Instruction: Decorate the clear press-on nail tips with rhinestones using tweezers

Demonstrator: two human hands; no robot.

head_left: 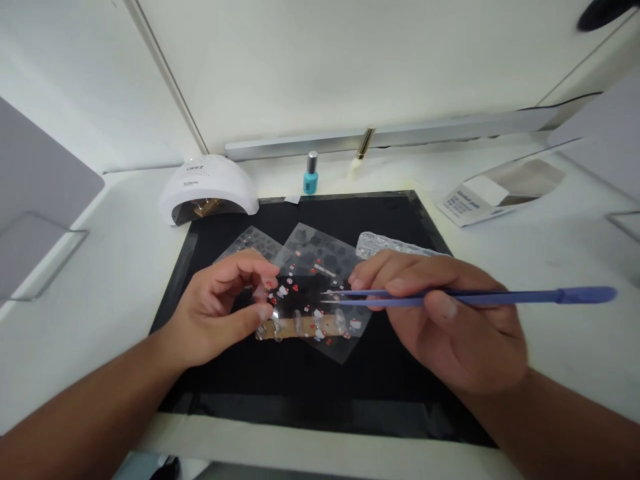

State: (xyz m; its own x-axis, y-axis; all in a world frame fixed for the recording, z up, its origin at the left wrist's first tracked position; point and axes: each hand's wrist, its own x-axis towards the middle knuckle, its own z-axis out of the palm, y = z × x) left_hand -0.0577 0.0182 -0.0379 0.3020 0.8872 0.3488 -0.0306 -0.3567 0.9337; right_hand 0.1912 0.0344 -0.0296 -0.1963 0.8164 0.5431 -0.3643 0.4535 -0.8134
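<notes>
My left hand (pixel 225 307) pinches the left edge of a clear sticker sheet (pixel 320 317) with small red and white cartoon figures. Purple tweezers (pixel 480 297) lie in my right hand (pixel 450 313), their two tips slightly apart over the middle of the sheet. Below the sheet, a tan strip (pixel 300 325) carries several clear nail tips. Another clear sheet with faded dark shapes (pixel 253 241) rests behind my left hand. A clear plastic tray (pixel 383 245) sits behind my right fingers.
A black mat (pixel 300 387) lies on the white table. Behind it stand a white nail lamp (pixel 213 187), a turquoise polish bottle (pixel 311 177) and a gold-capped tube (pixel 366 143). An open white box (pixel 480 197) is at the right.
</notes>
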